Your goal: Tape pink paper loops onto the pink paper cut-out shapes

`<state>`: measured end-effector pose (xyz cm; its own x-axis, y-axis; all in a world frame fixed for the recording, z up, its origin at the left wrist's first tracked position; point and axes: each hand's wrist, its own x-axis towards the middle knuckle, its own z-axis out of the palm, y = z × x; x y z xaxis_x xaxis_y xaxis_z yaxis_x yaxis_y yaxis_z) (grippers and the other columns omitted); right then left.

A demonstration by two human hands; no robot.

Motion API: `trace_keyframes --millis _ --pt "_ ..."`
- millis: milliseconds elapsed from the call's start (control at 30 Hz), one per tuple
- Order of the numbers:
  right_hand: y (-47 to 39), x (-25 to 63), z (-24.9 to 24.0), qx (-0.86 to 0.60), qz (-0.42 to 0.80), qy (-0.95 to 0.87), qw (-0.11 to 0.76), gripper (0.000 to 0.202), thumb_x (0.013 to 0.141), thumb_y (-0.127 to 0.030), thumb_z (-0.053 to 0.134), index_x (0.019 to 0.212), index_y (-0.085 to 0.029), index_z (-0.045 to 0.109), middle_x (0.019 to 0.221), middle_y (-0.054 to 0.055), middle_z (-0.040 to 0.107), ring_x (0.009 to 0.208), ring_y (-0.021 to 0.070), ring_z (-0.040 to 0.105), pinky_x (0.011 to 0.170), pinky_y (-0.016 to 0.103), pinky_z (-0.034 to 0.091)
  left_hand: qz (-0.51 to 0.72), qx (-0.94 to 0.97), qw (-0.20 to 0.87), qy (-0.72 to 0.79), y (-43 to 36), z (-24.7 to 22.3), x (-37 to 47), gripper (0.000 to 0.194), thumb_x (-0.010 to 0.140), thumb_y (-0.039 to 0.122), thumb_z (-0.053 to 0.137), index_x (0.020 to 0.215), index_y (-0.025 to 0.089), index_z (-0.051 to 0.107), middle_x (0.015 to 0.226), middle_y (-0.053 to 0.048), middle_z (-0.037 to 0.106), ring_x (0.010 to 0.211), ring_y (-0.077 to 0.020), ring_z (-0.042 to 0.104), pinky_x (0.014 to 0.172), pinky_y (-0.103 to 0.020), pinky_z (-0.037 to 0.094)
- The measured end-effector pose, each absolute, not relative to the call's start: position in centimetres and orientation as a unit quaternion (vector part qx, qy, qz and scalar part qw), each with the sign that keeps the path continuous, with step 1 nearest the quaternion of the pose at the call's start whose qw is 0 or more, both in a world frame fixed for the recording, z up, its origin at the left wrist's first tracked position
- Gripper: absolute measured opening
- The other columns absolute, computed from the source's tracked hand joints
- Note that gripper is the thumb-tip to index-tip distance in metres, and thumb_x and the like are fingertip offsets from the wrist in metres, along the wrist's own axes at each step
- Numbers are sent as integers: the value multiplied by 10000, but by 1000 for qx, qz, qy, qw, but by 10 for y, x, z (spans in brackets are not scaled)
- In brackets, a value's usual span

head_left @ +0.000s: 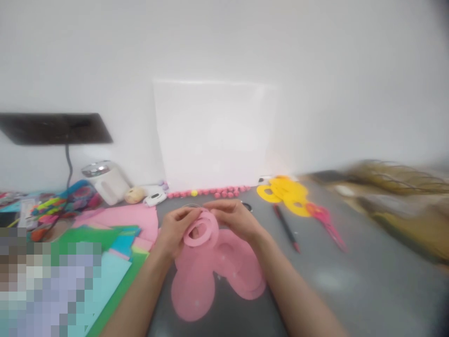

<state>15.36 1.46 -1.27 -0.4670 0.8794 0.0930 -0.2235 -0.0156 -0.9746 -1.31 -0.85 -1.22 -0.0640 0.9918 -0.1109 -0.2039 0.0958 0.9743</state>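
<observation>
Pink paper rings [198,238] are held up in front of me, pinched at their upper edge by both hands. My left hand [175,229] grips them from the left with thumb and fingers closed. From the right, my right hand [233,216] has its fingertips pressed together at the top edge of the rings. Beneath and around them, large rounded pink paper shapes [192,290] spread over the grey table, overlapping in several lobes. A thin round edge shows just behind the fingertips; what it belongs to is hidden.
Yellow paper rings [286,192], a dark pen [286,229] and pink scissors [328,224] lie to the right. Small pink beads [224,192] line the back near a white sheet [215,135]. Coloured papers [108,276] and a white container [107,182] are on the left.
</observation>
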Motion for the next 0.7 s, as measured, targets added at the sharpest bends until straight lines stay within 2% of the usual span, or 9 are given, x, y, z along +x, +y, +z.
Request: trace_keyframes --millis 300,533,700 --pt "16 153 -13 -302 631 -572 428 303 657 -351 725 903 -175 706 840 52 704 757 175 652 697 317 536 536 416 545 493 -9 -11 -15 241 603 343 758 725 139 718 712 -65 708 616 -154 610 539 -224 460" --pt "18 152 -16 -355 627 -525 453 222 661 -329 723 818 -173 715 754 32 684 708 153 625 688 304 514 525 441 519 510 -10 -11 -13 251 614 349 745 732 129 712 760 -81 716 602 -158 611 522 -230 459" --pt "18 153 -17 -304 654 -531 445 217 670 -309 720 851 -189 716 827 42 691 763 157 626 699 298 500 547 415 521 507 -9 -11 -14 238 625 349 740 731 137 719 742 -72 718 638 -165 624 543 -227 467"
